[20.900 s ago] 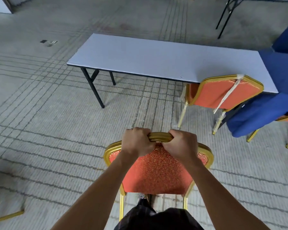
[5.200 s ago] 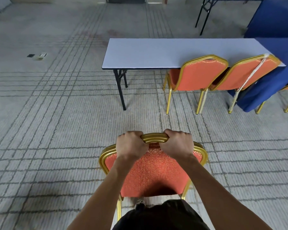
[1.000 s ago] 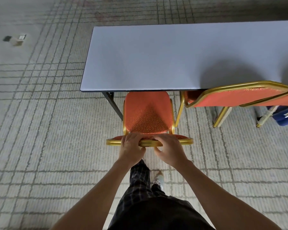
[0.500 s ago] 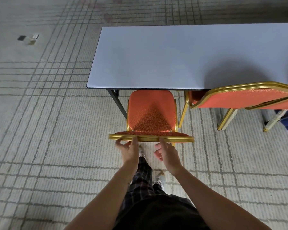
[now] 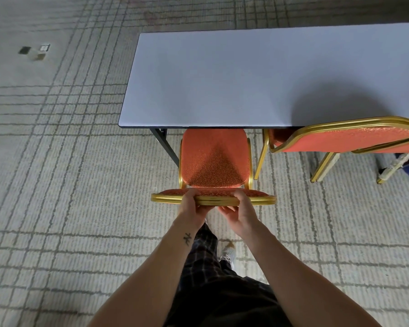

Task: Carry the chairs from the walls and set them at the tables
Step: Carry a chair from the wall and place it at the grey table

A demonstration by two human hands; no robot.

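At the table point(image 5: 222, 79) edge, left hand point(image 5: 193, 205) and right hand point(image 5: 243, 212) fingers point(image 5: 226, 209) grasp the chair point(image 5: 214, 159).

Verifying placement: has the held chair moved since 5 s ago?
Yes. The chair went forward from open floor to the near edge of the table. The left hand and right hand grip its back.

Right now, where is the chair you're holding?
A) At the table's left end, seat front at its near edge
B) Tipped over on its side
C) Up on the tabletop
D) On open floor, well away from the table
A: the chair stands upright at the left end of the table, its seat front meeting the near edge, with the left hand and right hand gripping its back rail.
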